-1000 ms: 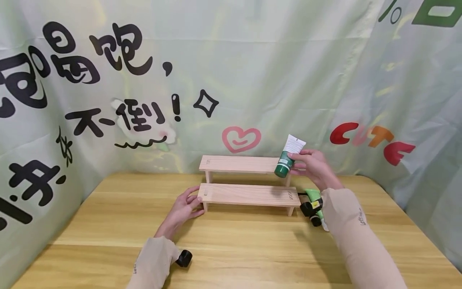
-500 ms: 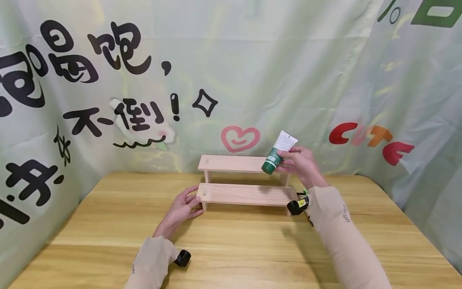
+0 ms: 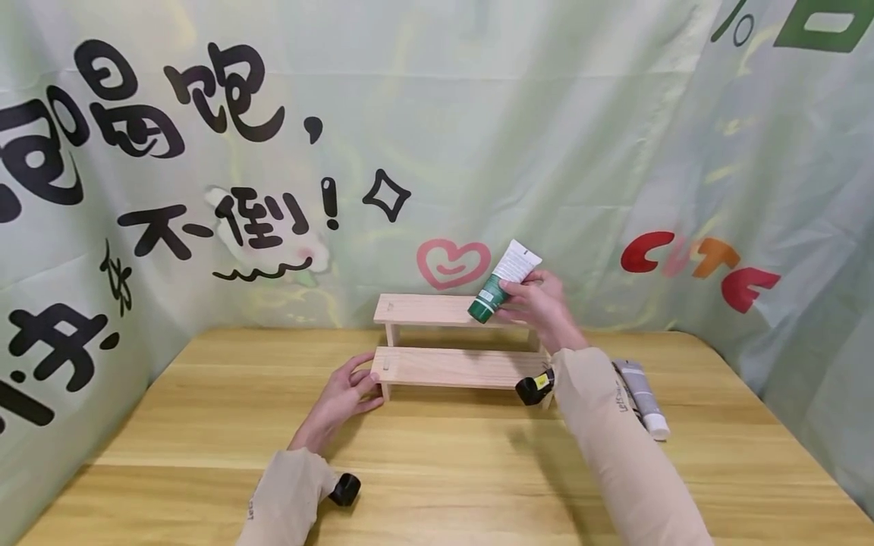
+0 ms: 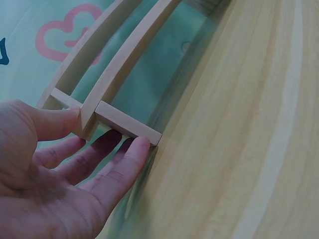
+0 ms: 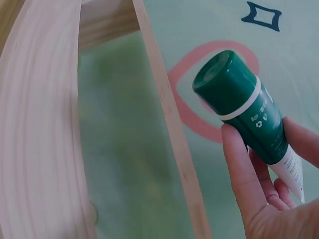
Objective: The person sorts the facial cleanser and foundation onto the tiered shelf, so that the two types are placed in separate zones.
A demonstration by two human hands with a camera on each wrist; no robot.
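The right hand [image 3: 542,303] pinches a dark green squeeze tube with a white crimped end [image 3: 501,281], cap down, tilted over the top tier of the pale two-step wooden shelf [image 3: 437,309] (not touching it, seemingly). The left hand [image 3: 341,398] rests relaxed-fingered against the lower step's left end.

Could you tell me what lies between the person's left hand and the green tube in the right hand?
The wooden two-step shelf: in the head view, left hand rests on its left end; the green tube hangs over its top step.

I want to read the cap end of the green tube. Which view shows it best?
The right wrist view: the green tube fills it, cap toward the camera, pinched by the right hand. The head view shows it small; the left wrist view misses it.
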